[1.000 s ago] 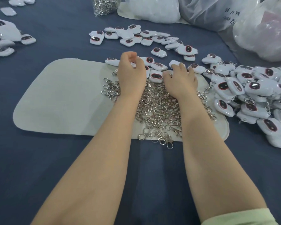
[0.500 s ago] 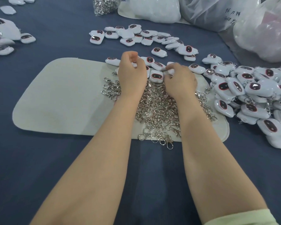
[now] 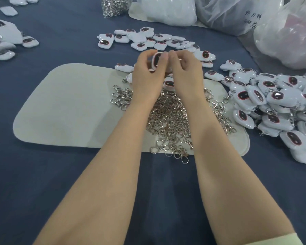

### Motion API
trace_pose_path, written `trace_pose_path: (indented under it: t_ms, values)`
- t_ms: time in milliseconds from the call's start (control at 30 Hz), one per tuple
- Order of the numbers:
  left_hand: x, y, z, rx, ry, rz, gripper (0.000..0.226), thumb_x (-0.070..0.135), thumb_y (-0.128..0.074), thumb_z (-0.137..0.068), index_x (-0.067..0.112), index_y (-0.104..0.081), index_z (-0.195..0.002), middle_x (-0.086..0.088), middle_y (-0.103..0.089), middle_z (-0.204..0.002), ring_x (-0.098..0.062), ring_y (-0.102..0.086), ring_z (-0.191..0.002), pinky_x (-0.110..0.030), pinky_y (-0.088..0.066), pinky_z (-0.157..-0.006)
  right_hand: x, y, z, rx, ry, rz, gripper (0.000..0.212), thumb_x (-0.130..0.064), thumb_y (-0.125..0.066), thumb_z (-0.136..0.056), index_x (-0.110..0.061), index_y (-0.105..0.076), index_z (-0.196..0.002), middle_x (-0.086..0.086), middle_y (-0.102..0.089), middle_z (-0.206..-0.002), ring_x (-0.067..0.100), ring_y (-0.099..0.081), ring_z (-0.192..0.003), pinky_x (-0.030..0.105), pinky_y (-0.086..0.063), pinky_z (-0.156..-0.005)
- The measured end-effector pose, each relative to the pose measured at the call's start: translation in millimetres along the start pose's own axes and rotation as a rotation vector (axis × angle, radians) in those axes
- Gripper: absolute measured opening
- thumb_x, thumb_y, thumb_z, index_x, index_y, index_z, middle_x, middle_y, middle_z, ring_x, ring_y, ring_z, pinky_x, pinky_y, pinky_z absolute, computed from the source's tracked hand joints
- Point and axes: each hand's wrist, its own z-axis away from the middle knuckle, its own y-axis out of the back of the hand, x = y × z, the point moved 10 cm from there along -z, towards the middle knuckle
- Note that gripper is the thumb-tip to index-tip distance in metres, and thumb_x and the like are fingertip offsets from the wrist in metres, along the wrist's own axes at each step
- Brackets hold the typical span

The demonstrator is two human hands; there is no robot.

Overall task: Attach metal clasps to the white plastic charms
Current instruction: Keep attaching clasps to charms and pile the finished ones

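- Your left hand point(image 3: 147, 76) has its fingers curled round one white charm point(image 3: 156, 61). The charm is held up on edge with its dark face toward you, above the far side of the cream mat point(image 3: 60, 106).
- Your right hand point(image 3: 185, 71) is curled, its fingertips pinching the same charm's upper edge. Cannot tell whether a clasp sits between them.
- Loose metal clasps point(image 3: 168, 121) lie heaped on the mat, under both wrists.
- A large charm heap point(image 3: 272, 103) lies right of the mat, and scattered charms point(image 3: 148, 39) lie behind your hands.
- The blue bench point(image 3: 42, 174) also carries a clear bag of clasps point(image 3: 113, 6) at its far edge.
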Motion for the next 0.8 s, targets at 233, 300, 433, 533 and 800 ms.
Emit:
trace_pose_path:
  t_ms: [233, 300, 433, 533, 800]
  values:
    - [-12.1, 49.0, -8.1, 0.343, 0.189, 0.344, 0.014, 0.016, -0.057, -0.092, 0.009, -0.050, -0.102, 0.000, -0.057, -0.073, -0.002, -0.052, -0.043, -0.019, -0.046, -0.050, -1.7, -11.9, -0.5, -0.197, -0.061, 0.395, 0.025, -0.036, -0.063, -0.087, -0.014, -0.065, -0.097, -0.001, -0.064, -0.091, 0.013, -0.056, -0.086, 0.023, -0.041, -0.071]
    - [-19.0, 52.8, -6.5, 0.375, 0.262, 0.457, 0.020, 0.015, -0.055, -0.092, 0.005, -0.048, -0.108, -0.005, -0.057, -0.078, -0.005, -0.053, -0.045, -0.017, -0.046, -0.050, -4.5, -29.3, 8.6, -0.380, -0.040, 0.564, 0.028, -0.035, -0.068, -0.082, -0.010, -0.069, -0.096, 0.007, -0.069, -0.097, 0.019, -0.061, -0.085, 0.025, -0.041, -0.061]
    - [-18.8, 62.8, -2.9, 0.470, 0.254, 0.582, 0.025, 0.010, -0.050, -0.093, -0.002, -0.048, -0.114, -0.011, -0.054, -0.087, -0.009, -0.052, -0.049, -0.019, -0.047, -0.052, -9.0, -73.5, 33.9, -0.630, 0.029, 0.740, 0.031, -0.024, -0.065, -0.085, -0.012, -0.063, -0.113, 0.012, -0.063, -0.114, 0.024, -0.060, -0.092, 0.029, -0.047, -0.075]
    - [-14.6, 71.6, -3.4, 0.521, 0.218, 0.596, 0.030, 0.008, -0.048, -0.092, -0.007, -0.049, -0.118, -0.014, -0.053, -0.090, -0.011, -0.051, -0.051, -0.021, -0.047, -0.053, -13.7, -98.6, 43.4, -0.660, 0.133, 0.796, 0.032, -0.009, -0.049, -0.085, -0.015, -0.057, -0.115, 0.015, -0.052, -0.110, 0.034, -0.053, -0.103, 0.035, -0.042, -0.077]
    - [-4.3, 81.4, -5.9, 0.544, 0.175, 0.686, 0.009, 0.008, -0.047, -0.092, 0.005, -0.045, -0.099, -0.010, -0.051, -0.090, -0.013, -0.051, -0.055, -0.020, -0.047, -0.054, -10.0, -85.6, 37.0, -0.628, 0.092, 0.714, 0.023, -0.020, -0.062, -0.086, -0.014, -0.062, -0.107, 0.004, -0.056, -0.099, 0.023, -0.053, -0.094, 0.027, -0.037, -0.071]
